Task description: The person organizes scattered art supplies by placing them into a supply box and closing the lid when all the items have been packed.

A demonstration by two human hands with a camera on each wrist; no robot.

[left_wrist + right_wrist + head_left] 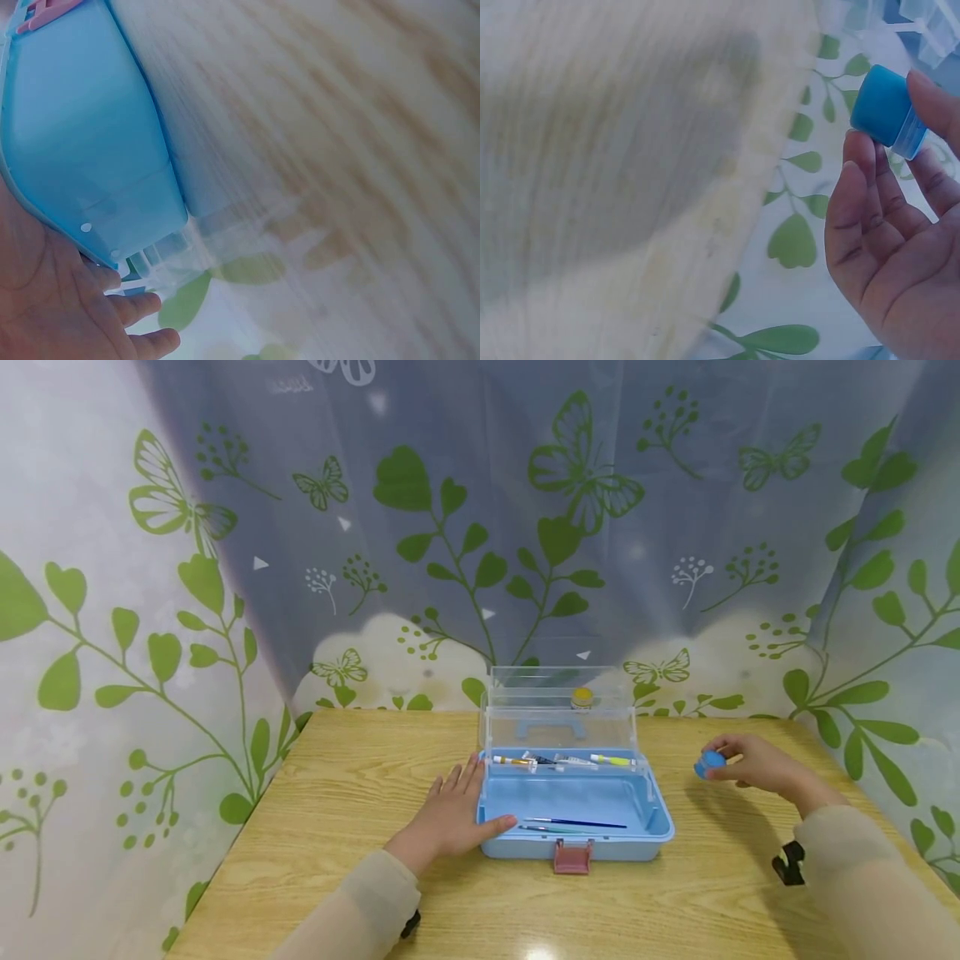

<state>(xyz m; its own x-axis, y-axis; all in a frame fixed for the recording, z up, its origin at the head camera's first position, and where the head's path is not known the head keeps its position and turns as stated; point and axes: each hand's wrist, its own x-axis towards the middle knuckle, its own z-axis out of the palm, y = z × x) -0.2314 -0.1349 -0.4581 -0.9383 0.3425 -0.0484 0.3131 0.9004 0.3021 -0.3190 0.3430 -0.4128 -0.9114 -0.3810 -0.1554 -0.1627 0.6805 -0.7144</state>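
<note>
A light-blue plastic box (615, 849) stands on the table, its clear lid (525, 700) raised at the back. My left hand (448, 817) rests against the box's left side with fingers spread, its thumb over the front left rim. To the right of the box and above the table, my right hand (761, 772) pinches a small blue-capped jar (881, 103) between thumb and fingers. Several paint tubes (613, 760) lie along the back of the box. Two thin paintbrushes (581, 822) lie near its front wall.
Through the clear lid a yellow-topped jar (581, 698) shows at the back of the wooden table (360, 777). A pink latch (572, 858) hangs at the box's front. Leaf-patterned curtains (480, 527) stand behind and at both sides.
</note>
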